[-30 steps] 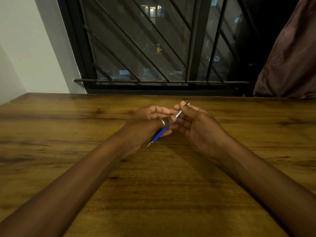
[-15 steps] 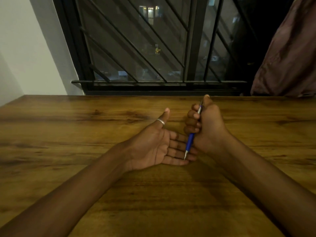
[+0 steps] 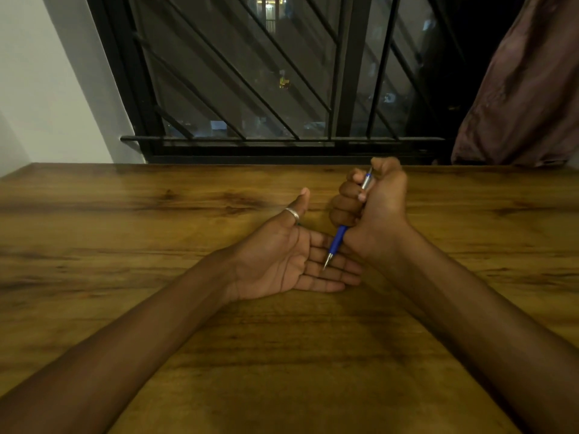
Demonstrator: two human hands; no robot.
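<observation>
The slim blue mechanical pencil with a silver upper barrel (image 3: 339,240) stands tilted in the right hand (image 3: 380,211), fingers wrapped round it in a fist, thumb over the top end. To me that grip looks meant for clicking lead out. Its metal tip points down at the left hand (image 3: 282,261) — palm up, fingers straight, holding nothing — low over the brown wooden table (image 3: 125,220), seemingly to catch the lead. I cannot tell whether the tip touches skin.
</observation>
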